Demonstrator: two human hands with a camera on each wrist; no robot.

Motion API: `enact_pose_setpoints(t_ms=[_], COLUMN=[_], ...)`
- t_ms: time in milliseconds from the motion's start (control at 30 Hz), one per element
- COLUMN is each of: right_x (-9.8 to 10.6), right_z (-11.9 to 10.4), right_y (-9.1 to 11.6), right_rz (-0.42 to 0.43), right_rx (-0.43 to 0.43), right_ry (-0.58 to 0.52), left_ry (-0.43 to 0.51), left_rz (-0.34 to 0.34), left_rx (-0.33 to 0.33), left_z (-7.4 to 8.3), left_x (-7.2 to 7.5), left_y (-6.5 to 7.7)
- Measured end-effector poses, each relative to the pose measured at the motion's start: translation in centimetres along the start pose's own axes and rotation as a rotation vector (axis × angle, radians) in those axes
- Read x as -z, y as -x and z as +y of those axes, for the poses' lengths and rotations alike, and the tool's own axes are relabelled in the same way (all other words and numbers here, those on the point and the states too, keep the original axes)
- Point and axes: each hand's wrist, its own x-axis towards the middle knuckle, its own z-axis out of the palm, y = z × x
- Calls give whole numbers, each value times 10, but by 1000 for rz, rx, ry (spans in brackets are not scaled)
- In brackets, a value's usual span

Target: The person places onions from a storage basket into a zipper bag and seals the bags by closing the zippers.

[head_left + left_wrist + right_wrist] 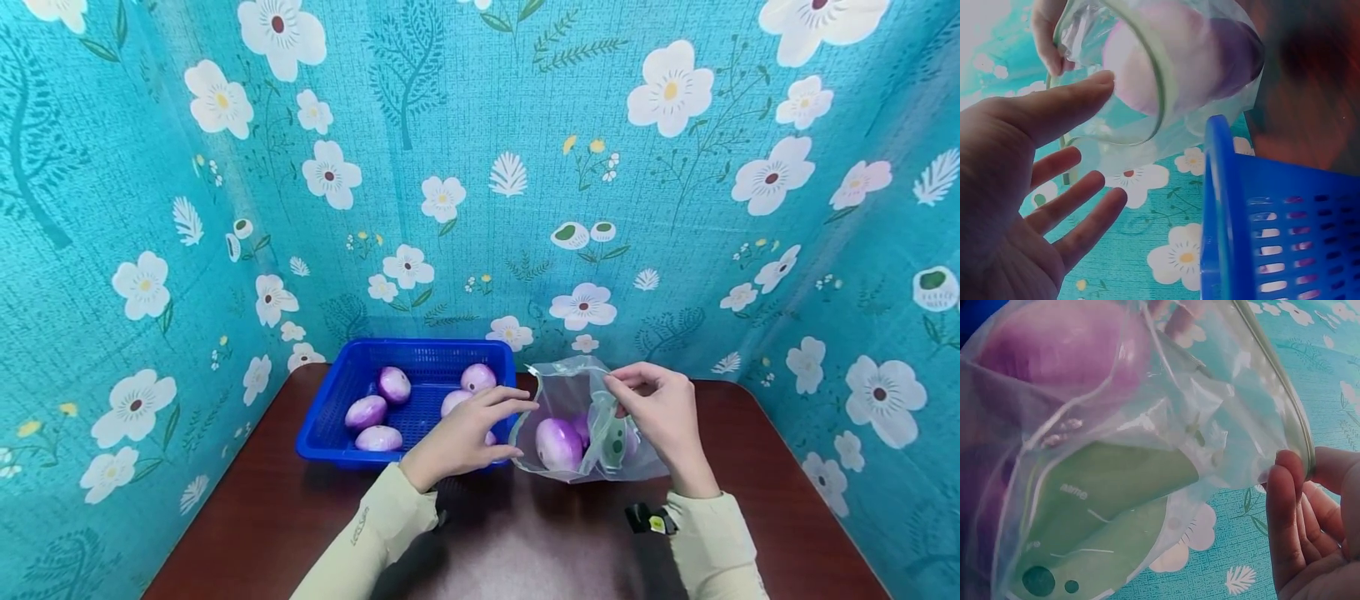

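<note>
A clear zip bag (531,460) with a green printed panel (1094,487) stands at the middle right of the table, its mouth spread open. Inside it are purple-and-white onions (558,444), seen through the plastic. My right hand (663,417) pinches the bag's rim between thumb and fingers, on the right side of the mouth. My left hand (465,433) is at the opposite side of the mouth, fingers spread and holding nothing. In the left wrist view, its thumb overlaps the bag's opening.
Left of the bag, a blue plastic basket (315,417) holds several more onions (366,412). Basket and bag share a dark reddish-brown table (247,517). Behind and at both sides hangs a turquoise flowered cloth (480,217).
</note>
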Motion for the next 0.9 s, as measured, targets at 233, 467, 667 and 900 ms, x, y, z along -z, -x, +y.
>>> enact_pose_setpoints(t_ms=[233,467,667,900], right_x=[1,0,1,12], right_z=[-1,1,-2,-15], right_y=[0,1,-3,-16], right_rz=[13,6,0,46], right_rx=[-7,-6,15,74], right_ry=[-12,-28,-3,110], left_ry=[47,79,81,133], left_rz=[-13,-21,62,267], left_rx=[99,144,126,119], left_z=[-5,-11,-12,-9], left_x=[-7,-17,-19,-8], left_y=[8,13,10,-1])
